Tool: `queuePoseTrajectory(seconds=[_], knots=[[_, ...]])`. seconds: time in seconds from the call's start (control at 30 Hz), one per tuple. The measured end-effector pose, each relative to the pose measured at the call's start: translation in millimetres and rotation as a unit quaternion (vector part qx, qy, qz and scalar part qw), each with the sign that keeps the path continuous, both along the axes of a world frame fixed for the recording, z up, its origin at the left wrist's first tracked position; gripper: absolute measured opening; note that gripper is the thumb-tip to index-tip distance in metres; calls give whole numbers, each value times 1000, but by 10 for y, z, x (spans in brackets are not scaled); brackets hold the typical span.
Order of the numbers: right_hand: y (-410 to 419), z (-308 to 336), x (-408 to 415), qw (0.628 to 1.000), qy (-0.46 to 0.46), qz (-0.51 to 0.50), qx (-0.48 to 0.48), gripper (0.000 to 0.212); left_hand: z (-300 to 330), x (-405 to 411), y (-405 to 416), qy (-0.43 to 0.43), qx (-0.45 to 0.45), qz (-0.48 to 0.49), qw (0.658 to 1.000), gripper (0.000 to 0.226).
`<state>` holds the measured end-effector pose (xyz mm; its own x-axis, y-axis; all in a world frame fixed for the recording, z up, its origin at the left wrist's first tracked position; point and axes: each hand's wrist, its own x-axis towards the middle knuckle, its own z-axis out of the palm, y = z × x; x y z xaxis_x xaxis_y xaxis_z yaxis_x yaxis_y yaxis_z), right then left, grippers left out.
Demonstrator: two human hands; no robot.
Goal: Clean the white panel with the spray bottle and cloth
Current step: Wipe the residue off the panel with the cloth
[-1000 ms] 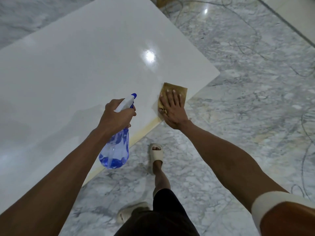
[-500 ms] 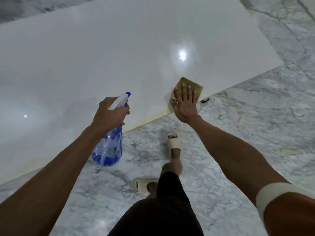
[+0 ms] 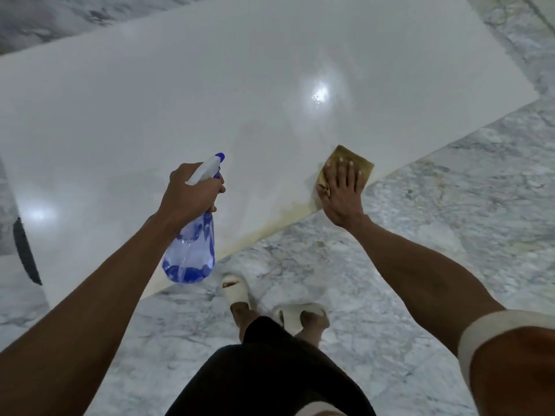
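A big white panel (image 3: 240, 94) lies flat on the grey marble floor (image 3: 450, 220). It is shiny, and a bright spot of light glows on it. The person stands just off the near edge of the panel, in pale slippers (image 3: 235, 291) and dark shorts (image 3: 270, 370).

The right hand (image 3: 341, 193) lies flat on a small brown cloth (image 3: 350, 163). The fingers are straight and a little apart, pressing the cloth down. The cloth sits right at the near edge of the panel, and the heel of the hand hangs off past that edge, over the floor. A yellowish stain (image 3: 270, 223) runs along the panel's near edge, from the cloth toward the bottle.

The left hand (image 3: 189, 196) holds a spray bottle (image 3: 190, 250) up in the air over the near part of the panel, well apart from the cloth. The fingers are curled tight around the bottle's neck. The white spray head with its blue tip points out over the panel. The bottle body is clear blue and hangs down below the hand, with a little blue liquid at the bottom.

A white band (image 3: 492, 331) wraps around the right arm, close to the camera.
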<state>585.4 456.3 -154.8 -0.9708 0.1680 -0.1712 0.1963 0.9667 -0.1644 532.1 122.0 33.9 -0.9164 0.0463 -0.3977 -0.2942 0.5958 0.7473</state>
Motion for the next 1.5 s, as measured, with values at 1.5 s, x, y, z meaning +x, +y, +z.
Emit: queuePoseTrajectory(seconds=[1.5], knots=[[-5946,31,1115,985,75,-157,-8,71,-76,25,-4188,2,-4,-315,949,16]])
